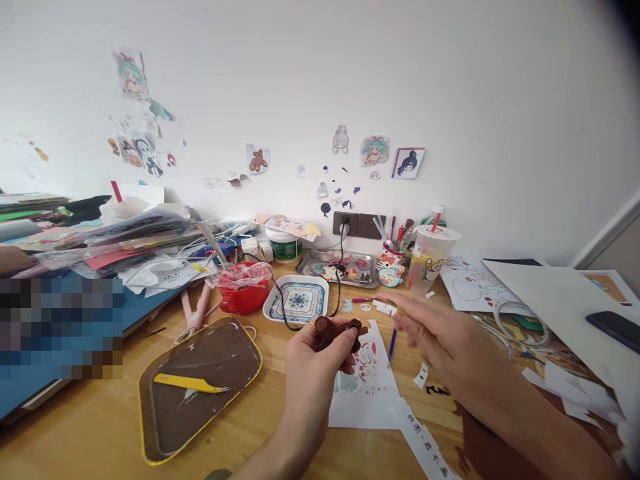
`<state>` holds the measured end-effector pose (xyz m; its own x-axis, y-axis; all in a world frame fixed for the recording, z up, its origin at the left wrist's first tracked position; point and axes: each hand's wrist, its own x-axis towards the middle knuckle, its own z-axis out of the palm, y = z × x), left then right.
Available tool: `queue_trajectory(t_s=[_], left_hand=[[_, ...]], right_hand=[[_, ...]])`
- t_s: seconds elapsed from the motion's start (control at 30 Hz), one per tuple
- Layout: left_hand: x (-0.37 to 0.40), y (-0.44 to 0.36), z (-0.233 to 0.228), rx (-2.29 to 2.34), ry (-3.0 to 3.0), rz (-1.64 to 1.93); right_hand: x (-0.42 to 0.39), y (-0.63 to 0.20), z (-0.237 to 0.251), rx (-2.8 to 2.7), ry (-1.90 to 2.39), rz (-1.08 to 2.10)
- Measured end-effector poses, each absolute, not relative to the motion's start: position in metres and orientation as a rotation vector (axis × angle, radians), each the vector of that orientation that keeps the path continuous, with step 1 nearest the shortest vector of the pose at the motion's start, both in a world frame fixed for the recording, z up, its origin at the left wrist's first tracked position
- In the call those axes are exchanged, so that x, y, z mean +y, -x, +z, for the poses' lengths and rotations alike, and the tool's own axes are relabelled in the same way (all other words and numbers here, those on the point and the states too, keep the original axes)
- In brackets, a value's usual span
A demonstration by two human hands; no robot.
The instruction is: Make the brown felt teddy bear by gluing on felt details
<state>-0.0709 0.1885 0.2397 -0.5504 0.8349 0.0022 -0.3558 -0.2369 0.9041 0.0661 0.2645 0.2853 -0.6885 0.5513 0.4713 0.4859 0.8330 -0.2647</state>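
Note:
My left hand [320, 363] is closed on a small brown felt-like piece [327, 333], pinched between thumb and fingers, with round lobes at its ends. My right hand [425, 327] is raised to the right, its fingers drawn together around a thin dark red stick [366, 300] that points left; its exact kind does not show. Beneath my hands lies a white sheet printed with cartoon drawings [367, 410]. A blue pen [393, 343] rests on the sheet's right edge, and a small white block [384, 307] lies behind my right fingertips.
Left on the table is a brown yellow-edged board [200, 427] holding yellow tweezers [187, 383]. Behind stand a red bowl [243, 300], a patterned tray [273, 310], a metal tray [313, 257] and a drink cup [423, 260]. A black cord [340, 280] hangs from the socket. Paper scraps [570, 390] lie right.

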Motion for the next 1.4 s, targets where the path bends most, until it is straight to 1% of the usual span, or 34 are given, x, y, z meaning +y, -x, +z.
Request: queue_trajectory(t_s=[0.1, 0.2, 0.3, 0.4, 0.9, 1.4], left_hand=[[0.189, 0.07, 0.239, 1.225, -0.677, 1.881], [0.189, 0.07, 0.238, 1.264, -0.688, 1.889], [0.188, 0.069, 0.24, 1.324, -0.687, 1.899], [0.187, 0.068, 0.243, 1.401, -0.697, 1.905], [0.186, 0.066, 0.246, 1.47, -0.756, 1.891], [0.189, 0.065, 0.235, 1.654, -0.994, 1.879]], right_hand=[[0.256, -0.064, 0.286, -2.481, 0.764, -0.004], [0.248, -0.06, 0.282, -2.443, 0.788, -0.242], [0.242, -0.058, 0.278, -2.42, 0.627, -0.465], [0.238, -0.057, 0.278, -2.447, 0.53, -0.57], [0.234, -0.051, 0.274, -2.352, 0.518, -0.762], [0.234, -0.053, 0.275, -2.428, 0.605, -0.712]])
